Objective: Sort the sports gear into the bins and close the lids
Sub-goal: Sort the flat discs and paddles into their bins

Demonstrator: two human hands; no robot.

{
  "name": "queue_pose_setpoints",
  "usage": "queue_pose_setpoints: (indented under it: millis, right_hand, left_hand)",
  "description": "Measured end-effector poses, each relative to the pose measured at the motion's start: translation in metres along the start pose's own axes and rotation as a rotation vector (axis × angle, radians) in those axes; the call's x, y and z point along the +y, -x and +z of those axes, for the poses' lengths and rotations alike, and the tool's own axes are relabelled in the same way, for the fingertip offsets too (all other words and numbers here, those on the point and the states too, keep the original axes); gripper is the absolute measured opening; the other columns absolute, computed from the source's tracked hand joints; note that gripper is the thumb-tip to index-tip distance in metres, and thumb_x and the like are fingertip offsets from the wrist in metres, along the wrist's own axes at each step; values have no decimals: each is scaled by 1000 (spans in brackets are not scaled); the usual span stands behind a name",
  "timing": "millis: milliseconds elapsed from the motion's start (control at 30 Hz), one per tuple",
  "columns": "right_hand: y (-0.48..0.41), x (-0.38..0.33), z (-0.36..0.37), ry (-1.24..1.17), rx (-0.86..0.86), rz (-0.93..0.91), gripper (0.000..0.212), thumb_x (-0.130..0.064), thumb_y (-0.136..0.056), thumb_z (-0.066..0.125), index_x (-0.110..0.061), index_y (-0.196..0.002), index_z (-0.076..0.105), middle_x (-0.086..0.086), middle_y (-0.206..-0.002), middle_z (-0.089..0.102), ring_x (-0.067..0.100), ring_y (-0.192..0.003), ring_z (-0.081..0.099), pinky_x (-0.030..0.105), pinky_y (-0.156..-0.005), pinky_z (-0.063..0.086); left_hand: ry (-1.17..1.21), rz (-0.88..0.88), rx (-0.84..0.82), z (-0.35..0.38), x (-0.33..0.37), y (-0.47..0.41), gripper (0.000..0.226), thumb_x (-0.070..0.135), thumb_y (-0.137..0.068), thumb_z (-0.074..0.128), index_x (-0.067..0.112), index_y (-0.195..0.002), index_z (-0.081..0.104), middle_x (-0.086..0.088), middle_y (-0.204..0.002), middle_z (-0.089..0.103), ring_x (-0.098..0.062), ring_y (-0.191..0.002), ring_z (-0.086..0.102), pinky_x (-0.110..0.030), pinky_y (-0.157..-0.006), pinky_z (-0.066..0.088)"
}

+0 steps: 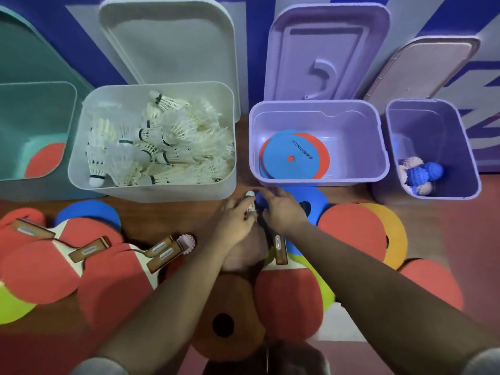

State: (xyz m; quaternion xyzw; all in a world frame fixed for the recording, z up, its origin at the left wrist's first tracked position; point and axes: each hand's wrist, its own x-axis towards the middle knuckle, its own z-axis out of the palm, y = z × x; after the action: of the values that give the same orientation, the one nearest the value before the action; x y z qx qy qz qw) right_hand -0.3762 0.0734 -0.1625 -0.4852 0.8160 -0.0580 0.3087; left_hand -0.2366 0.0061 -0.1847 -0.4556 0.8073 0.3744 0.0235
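Observation:
Both hands meet on the floor just in front of the bins. My left hand [234, 217] is closed around a white shuttlecock [250, 197], whose cork tip pokes out above the fingers. My right hand [281, 209] rests its fingers on a blue flat disc [311, 201] with a dark centre hole. The white bin [151, 190] holds several shuttlecocks. Blue and red discs lie in the purple bin [319, 180]. A small purple bin [433, 190] holds spiky balls. The teal bin [35, 104] at far left holds a red paddle.
Red paddles [38, 269] with wooden handles cover the floor at left; a pink spiky ball [186, 242] lies among them. Red, orange, yellow-green and brown discs [351, 228] lie at right and centre. The bins' lids [167, 41] lean open against the wall behind.

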Motion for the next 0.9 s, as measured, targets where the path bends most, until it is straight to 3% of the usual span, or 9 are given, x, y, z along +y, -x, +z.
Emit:
queue_pose_setpoints:
  millis: [100, 167, 300, 400, 467, 567, 700, 800, 900]
  right_hand:
    - [-8, -3, 10, -20, 4, -17, 57, -19, -89, 50, -30, -144, 37, 12, -142, 41, 36, -126, 43, 43, -100, 44]
    - [-10, -6, 16, -88, 40, -24, 51, -14, -87, 53, -28, -135, 45, 12, -136, 44, 35, -121, 47, 43, -94, 48]
    - [-4, -10, 15, -116, 188, -66, 26, -10, -87, 52, -18, -111, 57, 11, -114, 52, 34, -102, 52, 39, -80, 49]
    - [14, -10, 1, -222, 258, -147, 12, -15, -86, 58, -15, -98, 57, 7, -100, 52, 30, -93, 53, 33, -73, 41]
    - [34, -6, -13, -304, 288, -195, 12, -17, -84, 61, -16, -94, 55, 4, -95, 52, 27, -89, 55, 36, -73, 44]
    - [73, 9, -41, -404, 324, -238, 15, -16, -84, 65, -18, -93, 53, 4, -92, 57, 23, -83, 56, 39, -74, 47]
    - [117, 44, -92, -541, 387, -202, 24, -19, -83, 68, -23, -100, 51, 1, -94, 64, 18, -84, 60, 31, -73, 48]
    - [134, 85, -134, -513, 549, -105, 34, -22, -83, 71, -15, -113, 56, 0, -105, 62, 15, -89, 60, 24, -77, 45]
    - [139, 131, -167, -461, 690, 26, 34, -15, -82, 68, -7, -114, 58, 8, -108, 63, 24, -96, 60, 33, -83, 45]
  left_hand:
    - [24, 20, -37, -1, -7, 1, 48, 23, -87, 64, 21, -133, 53, -16, -122, 50, -29, -118, 48, -26, -96, 34]
    - [43, 23, -27, 1, -11, 5, 46, 21, -83, 69, 18, -127, 56, -16, -117, 52, -30, -115, 49, -27, -93, 35]
    - [110, -29, 75, -5, -11, 15, 38, 19, -77, 70, 20, -112, 57, -8, -111, 55, -23, -105, 51, -25, -84, 37]
    - [256, -82, 177, -18, 4, 28, 31, 11, -78, 68, 14, -108, 59, -4, -105, 55, -14, -93, 49, -16, -73, 31]
    - [360, -84, 203, -25, 16, 39, 27, 9, -79, 65, 15, -105, 60, -2, -102, 60, -13, -90, 55, -16, -70, 33]
    - [471, -38, 192, -29, 44, 60, 27, 11, -81, 61, 25, -104, 60, 0, -106, 63, -12, -97, 60, -21, -79, 45]
    - [561, 89, 214, -29, 103, 84, 28, 2, -85, 60, 19, -107, 61, -4, -109, 63, -2, -91, 59, -7, -76, 41]
    - [582, 152, 188, -24, 153, 84, 28, 18, -81, 61, 31, -105, 61, -6, -108, 63, -12, -92, 61, -18, -74, 47]
    - [612, 161, 158, -16, 195, 78, 30, 29, -75, 57, 48, -99, 60, -4, -116, 60, -18, -96, 62, -22, -74, 47]
